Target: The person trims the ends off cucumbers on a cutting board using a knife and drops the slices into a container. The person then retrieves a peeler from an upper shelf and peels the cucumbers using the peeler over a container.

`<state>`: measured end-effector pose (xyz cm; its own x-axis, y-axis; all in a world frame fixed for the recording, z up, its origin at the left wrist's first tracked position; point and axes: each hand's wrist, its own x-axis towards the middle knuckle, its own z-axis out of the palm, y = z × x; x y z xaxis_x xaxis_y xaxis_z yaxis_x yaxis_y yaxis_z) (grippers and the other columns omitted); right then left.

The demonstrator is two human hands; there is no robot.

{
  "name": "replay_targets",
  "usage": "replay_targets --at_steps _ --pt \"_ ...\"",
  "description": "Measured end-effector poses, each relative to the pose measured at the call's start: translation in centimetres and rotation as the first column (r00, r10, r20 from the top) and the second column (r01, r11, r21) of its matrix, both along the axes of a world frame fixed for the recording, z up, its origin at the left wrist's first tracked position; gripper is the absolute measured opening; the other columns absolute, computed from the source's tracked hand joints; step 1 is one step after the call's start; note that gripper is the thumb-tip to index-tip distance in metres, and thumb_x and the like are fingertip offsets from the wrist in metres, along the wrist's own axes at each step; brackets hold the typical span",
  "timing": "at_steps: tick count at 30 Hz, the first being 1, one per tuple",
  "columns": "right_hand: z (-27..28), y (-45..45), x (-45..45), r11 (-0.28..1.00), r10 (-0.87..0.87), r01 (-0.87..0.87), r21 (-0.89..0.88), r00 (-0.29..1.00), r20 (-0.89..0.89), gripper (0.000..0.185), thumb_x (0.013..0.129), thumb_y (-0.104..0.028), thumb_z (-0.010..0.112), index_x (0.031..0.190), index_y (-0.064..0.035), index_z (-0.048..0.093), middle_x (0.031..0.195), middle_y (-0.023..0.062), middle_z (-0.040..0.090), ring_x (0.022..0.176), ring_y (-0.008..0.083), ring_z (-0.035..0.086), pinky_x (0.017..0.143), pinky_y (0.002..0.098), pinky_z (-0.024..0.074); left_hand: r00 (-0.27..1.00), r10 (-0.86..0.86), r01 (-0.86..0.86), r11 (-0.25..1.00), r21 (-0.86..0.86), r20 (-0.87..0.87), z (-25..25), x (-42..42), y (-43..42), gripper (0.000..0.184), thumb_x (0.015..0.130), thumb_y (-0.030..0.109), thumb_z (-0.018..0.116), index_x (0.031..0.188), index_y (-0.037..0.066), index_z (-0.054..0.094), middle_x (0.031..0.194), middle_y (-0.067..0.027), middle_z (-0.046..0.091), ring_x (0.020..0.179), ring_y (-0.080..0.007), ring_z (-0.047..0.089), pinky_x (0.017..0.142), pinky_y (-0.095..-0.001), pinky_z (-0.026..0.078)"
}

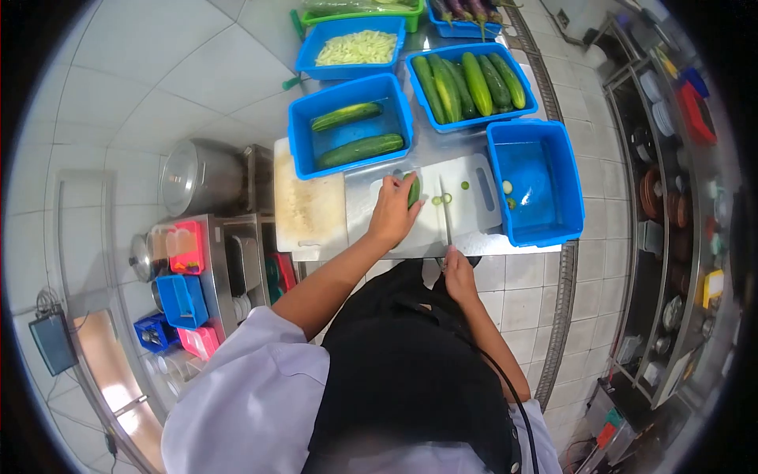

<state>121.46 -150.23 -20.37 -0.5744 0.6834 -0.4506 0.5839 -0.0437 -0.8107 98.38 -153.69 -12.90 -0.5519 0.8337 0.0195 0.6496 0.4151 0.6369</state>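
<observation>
My left hand is closed on a green cucumber, pressing it against the white cutting board. My palm and fingers cover much of the cucumber. In my right hand is the handle of a kitchen knife; its blade points away from me over the board, to the right of the cucumber. Small cut cucumber ends lie beside the blade, and another green end piece rests farther right.
Right of the board stands a blue bin with a few end pieces inside. Behind are a blue bin with two cucumbers, one full of cucumbers, and one of pale cut strips. A worn board lies left.
</observation>
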Motion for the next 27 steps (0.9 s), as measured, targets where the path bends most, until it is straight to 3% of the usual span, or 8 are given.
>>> replay_targets --at_steps 1,4,6,9,11,20,25,27 --pt "-0.3 0.2 0.2 0.994 -0.059 0.052 -0.094 0.995 -0.075 0.053 0.114 -0.05 0.036 0.095 -0.0055 0.058 0.069 0.0088 0.057 0.054 0.0237 0.057 0.053 0.0364 0.0479 0.998 0.055 -0.054 0.998 -0.039 0.016 -0.5 -0.2 0.4 0.057 0.091 0.014 0.076 0.144 0.006 0.058 0.126 -0.0226 0.052 0.117 -0.0435 0.057 0.099 -0.0461 0.051" --pt "0.0 0.4 0.9 0.955 -0.1 0.068 -0.29 0.99 -0.098 0.05 0.113 -0.054 0.036 0.092 -0.0127 0.054 0.066 -0.0026 0.045 0.049 0.0068 0.04 0.042 0.0259 0.0322 0.988 0.131 -0.12 0.984 -0.128 0.086 -0.2 -0.3 0.8 0.055 0.094 0.019 0.073 0.146 0.007 0.058 0.133 -0.0241 0.051 0.125 -0.0455 0.053 0.104 -0.0459 0.048" --pt "0.6 0.5 1.7 0.947 -0.104 0.061 -0.315 0.987 -0.119 0.05 0.113 -0.055 0.037 0.093 -0.0134 0.054 0.065 -0.003 0.045 0.047 0.0069 0.039 0.041 0.0251 0.0302 0.978 0.16 -0.136 0.976 -0.17 0.135 0.1 -0.6 0.6 0.055 0.094 0.018 0.071 0.147 0.009 0.058 0.139 -0.0247 0.049 0.13 -0.0461 0.051 0.108 -0.0466 0.046" --pt "3.1 0.3 2.9 0.905 -0.161 0.104 -0.413 0.981 -0.107 0.049 0.113 -0.057 0.037 0.096 -0.0141 0.054 0.065 -0.0035 0.045 0.046 0.0067 0.037 0.04 0.0243 0.0276 0.97 -0.19 0.172 0.978 -0.121 -0.153 0.4 -1.9 -1.3 0.051 0.094 0.014 0.066 0.145 0.017 0.061 0.153 -0.0228 0.044 0.143 -0.0431 0.043 0.118 -0.0535 0.037" --pt "4.0 -0.1 3.9 0.847 -0.242 0.188 -0.498 0.969 -0.045 0.049 0.112 -0.058 0.038 0.096 -0.0142 0.054 0.064 -0.0033 0.045 0.045 0.0069 0.036 0.04 0.0247 0.027 0.741 -0.618 0.543 0.781 -0.308 -0.263 0.7 -2.3 -2.2 0.05 0.092 0.008 0.063 0.14 0.023 0.066 0.161 -0.0179 0.041 0.154 -0.0389 0.033 0.124 -0.0607 0.026" --pt "4.7 -1.0 5.3 0.821 -0.25 0.218 -0.528 0.968 0.012 0.048 0.112 -0.057 0.039 0.094 -0.0145 0.054 0.064 -0.0034 0.044 0.044 0.0069 0.035 0.04 0.0254 0.0243 0.503 -0.8 0.691 0.599 -0.405 -0.326 0.3 -4.1 -0.4 0.042 0.088 0.025 0.075 0.129 0.022 0.064 0.143 -0.0021 0.06 0.157 -0.0289 0.033 0.128 -0.0632 0.016" --pt "5.1 -0.9 4.7 0.772 -0.272 0.17 -0.612 0.959 -0.076 0.044 0.114 -0.049 0.04 0.097 -0.0118 0.056 0.066 -0.0033 0.045 0.05 0.0071 0.04 0.044 0.0252 0.0311 0.853 -0.457 0.39 0.879 -0.273 -0.252 3.3 -2.2 -1.3 0.049 0.09 0.043 0.078 0.126 0.014 0.063 0.109 -0.0126 0.064 0.111 -0.0332 0.062 0.108 -0.0564 0.037" --pt "5.2 -1.1 4.2 0.766 -0.255 0.126 -0.63 0.96 -0.118 0.043 0.115 -0.044 0.038 0.102 -0.0097 0.061 0.068 -0.002 0.048 0.052 0.0078 0.043 0.046 0.0263 0.0338 0.883 -0.399 0.327 0.901 -0.286 -0.246 2.2 -1.9 -1.5 0.05 0.088 0.044 0.079 0.125 0.013 0.063 0.109 -0.0127 0.064 0.11 -0.0332 0.062 0.104 -0.0542 0.039"
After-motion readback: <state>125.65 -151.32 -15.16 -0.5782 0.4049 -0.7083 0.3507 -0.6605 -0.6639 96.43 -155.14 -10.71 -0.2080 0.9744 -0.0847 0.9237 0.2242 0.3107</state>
